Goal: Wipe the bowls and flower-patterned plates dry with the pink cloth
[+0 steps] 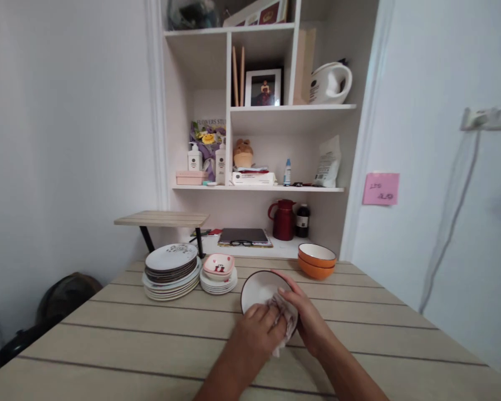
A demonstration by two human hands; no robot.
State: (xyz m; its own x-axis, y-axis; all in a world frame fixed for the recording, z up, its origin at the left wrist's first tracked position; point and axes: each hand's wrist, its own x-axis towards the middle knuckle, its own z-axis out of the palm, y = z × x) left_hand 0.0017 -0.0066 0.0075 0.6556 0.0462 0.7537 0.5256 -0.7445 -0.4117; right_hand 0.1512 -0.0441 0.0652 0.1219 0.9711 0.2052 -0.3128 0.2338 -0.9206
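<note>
We have our right grip (304, 313) closed on the tilted white bowl (259, 287) above the desk (171, 345). Our left grip (256, 332) holds a bunched cloth (290, 318) against its inside.

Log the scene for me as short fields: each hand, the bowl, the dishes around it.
Left hand: holds a crumpled cloth inside the bowl
Right hand: holds the bowl's side
Bowl: white inside, dark-rimmed, tilted toward the camera
Dishes left: stacked plates; small bowls on small plates
Dishes right: two stacked orange bowls
</note>
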